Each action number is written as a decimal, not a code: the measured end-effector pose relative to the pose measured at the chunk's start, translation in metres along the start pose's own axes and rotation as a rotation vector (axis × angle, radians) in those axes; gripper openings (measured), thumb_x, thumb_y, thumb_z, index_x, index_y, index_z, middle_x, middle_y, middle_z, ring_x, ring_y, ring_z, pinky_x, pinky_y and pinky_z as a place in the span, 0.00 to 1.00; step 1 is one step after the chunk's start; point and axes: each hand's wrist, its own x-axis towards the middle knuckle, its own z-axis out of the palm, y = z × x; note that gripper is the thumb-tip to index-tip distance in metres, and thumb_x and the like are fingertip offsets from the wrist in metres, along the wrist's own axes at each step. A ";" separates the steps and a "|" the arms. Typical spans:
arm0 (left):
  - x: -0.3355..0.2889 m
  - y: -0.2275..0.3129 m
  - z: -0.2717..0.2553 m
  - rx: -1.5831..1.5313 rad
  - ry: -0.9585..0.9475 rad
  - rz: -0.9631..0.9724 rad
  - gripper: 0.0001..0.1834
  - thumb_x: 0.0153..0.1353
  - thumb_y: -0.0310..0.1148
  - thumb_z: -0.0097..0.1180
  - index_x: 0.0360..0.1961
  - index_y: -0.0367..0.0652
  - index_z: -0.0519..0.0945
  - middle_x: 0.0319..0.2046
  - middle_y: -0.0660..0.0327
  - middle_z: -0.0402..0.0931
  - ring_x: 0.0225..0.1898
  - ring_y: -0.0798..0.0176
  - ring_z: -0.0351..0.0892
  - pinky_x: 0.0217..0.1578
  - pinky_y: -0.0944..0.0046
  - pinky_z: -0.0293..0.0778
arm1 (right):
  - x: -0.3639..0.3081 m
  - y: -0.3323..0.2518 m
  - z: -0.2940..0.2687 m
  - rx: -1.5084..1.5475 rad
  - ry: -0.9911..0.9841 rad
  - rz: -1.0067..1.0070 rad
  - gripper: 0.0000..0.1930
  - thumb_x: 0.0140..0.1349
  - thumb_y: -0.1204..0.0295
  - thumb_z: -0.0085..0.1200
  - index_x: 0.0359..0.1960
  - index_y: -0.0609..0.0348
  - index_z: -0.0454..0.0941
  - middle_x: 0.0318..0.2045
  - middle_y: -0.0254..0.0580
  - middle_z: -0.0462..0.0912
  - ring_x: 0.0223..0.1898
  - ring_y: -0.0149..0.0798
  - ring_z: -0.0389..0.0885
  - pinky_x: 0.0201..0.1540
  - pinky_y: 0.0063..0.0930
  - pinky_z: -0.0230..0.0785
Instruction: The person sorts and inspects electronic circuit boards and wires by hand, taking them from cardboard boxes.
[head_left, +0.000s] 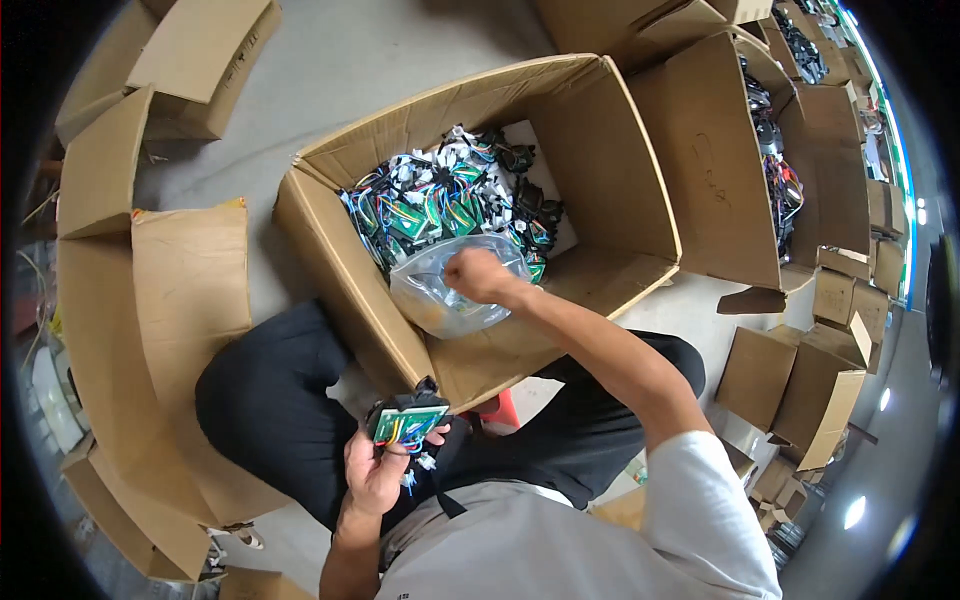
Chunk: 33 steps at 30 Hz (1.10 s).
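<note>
My left hand (372, 478) is closed round a black plastic housing with a green circuit board (410, 425) on it. Coloured wires with white connectors hang from the board, which I hold low, above my lap. Ahead and to the right, my right hand (480, 277) is at the mouth of a clear plastic bag (432, 300). Its fingers are curled closed; what they hold, if anything, is hidden. The bag sits at the near side of a large open cardboard box (610, 170), beside a heap of wired green circuit boards (430, 215) and black parts.
Open cardboard boxes (690, 160) stand to the right, one holding black parts and wires (785, 195). More cardboard boxes (190, 260) line the left side. Something red (497, 412) lies under the near edge of the large box, between my legs.
</note>
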 end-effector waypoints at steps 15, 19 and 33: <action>0.007 -0.006 -0.016 -0.108 0.135 0.050 0.28 0.72 0.41 0.53 0.62 0.31 0.66 0.54 0.47 0.76 0.48 0.49 0.82 0.47 0.51 0.80 | -0.003 0.028 0.031 0.206 0.035 0.130 0.11 0.56 0.61 0.62 0.35 0.53 0.88 0.32 0.49 0.86 0.36 0.52 0.85 0.43 0.39 0.77; 0.004 0.002 -0.006 -0.295 0.137 0.066 0.25 0.71 0.40 0.54 0.60 0.35 0.68 0.53 0.49 0.76 0.50 0.50 0.80 0.49 0.50 0.78 | -0.039 0.021 0.008 0.305 0.222 0.058 0.11 0.58 0.63 0.60 0.33 0.57 0.86 0.27 0.49 0.85 0.30 0.47 0.84 0.37 0.40 0.74; -0.009 0.004 0.029 -0.571 -0.367 -0.183 0.25 0.67 0.39 0.60 0.57 0.33 0.73 0.46 0.50 0.80 0.41 0.53 0.83 0.43 0.52 0.80 | -0.255 -0.100 -0.028 1.005 0.024 -0.130 0.10 0.69 0.68 0.52 0.33 0.61 0.80 0.27 0.32 0.81 0.29 0.24 0.78 0.34 0.20 0.73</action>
